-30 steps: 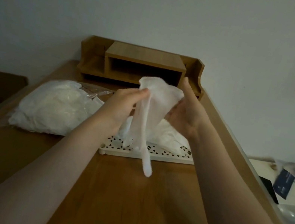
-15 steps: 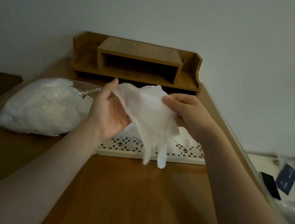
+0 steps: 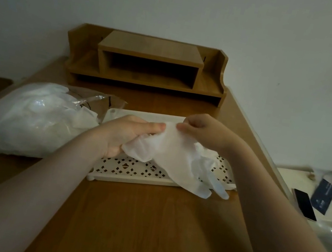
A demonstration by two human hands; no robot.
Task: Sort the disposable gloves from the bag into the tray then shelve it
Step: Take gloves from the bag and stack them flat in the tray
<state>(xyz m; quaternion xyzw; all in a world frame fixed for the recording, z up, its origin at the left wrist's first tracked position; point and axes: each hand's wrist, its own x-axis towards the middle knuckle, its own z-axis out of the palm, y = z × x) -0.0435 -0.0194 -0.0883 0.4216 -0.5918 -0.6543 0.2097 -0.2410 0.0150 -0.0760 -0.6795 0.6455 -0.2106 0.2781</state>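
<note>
A white disposable glove [image 3: 174,156] is stretched over the white perforated tray [image 3: 130,169] in the middle of the wooden desk. My left hand [image 3: 124,134] grips the glove's cuff end from the left. My right hand [image 3: 202,130] pinches its upper edge from the right. The glove's fingers hang over the tray's front right rim. More white gloves [image 3: 205,164] lie in the tray under it. A clear plastic bag [image 3: 30,119] stuffed with white gloves lies to the left of the tray, its mouth open toward the tray.
A wooden shelf unit [image 3: 148,67] with an open cubby stands at the desk's back against the wall. To the right, a lower white surface holds a phone [image 3: 304,203], a dark card [image 3: 323,196] and plastic wrapping.
Both hands have lowered the glove from in front of the shelf down onto the tray. The glove now lies spread across the tray instead of hanging in the air.
</note>
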